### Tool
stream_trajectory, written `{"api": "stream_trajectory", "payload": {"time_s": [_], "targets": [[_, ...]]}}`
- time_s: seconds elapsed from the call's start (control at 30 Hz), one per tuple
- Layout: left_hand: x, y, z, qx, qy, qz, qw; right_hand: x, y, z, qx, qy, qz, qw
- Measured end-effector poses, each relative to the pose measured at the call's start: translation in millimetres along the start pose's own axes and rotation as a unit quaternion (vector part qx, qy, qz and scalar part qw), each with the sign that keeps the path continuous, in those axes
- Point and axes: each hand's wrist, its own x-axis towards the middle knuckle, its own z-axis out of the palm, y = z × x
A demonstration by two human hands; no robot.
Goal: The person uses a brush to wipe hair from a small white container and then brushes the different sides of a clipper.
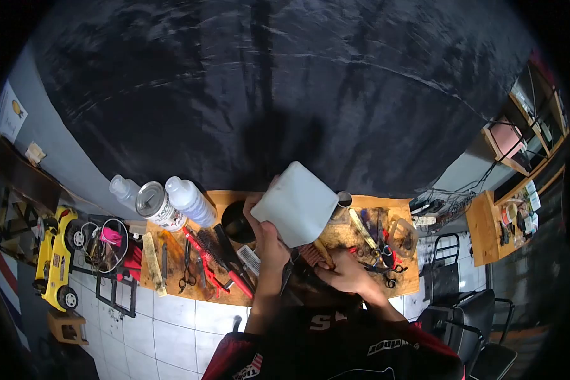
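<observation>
My left hand (264,235) holds up a white, squarish plastic container (296,203) above a wooden shelf (225,197). A black bowl (237,222) sits just left of it. My right hand (342,272) rests low on the shelf on a dark tool that I cannot make out, next to a brush with brown bristles (315,253). Scissors (187,269), red and black combs (218,259) and clips lie scattered over the wood.
Two white bottles (190,199) and a metal can (157,206) stand at the shelf's left end. A yellow toy car (54,256) sits far left. A black wall fills the top. Black chairs (472,323) stand at the right over white floor tiles.
</observation>
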Motion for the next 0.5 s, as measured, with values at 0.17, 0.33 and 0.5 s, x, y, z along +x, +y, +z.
{"api": "stream_trajectory", "payload": {"time_s": [0.17,0.33,0.5], "targets": [[4.8,-1.3,3.3,-0.003,-0.012,0.005,1.0,-1.3,-2.5,-2.0,0.09,-0.06,-0.057,0.993],[8.5,6.6,3.4,-0.026,-0.03,-0.048,0.998,-5.4,3.3,-8.4,0.071,-0.036,0.009,0.997],[-7.0,-12.6,-4.9,-0.07,0.047,-0.042,0.996,-5.6,-7.1,3.7,-0.096,0.096,-0.03,0.99]]}}
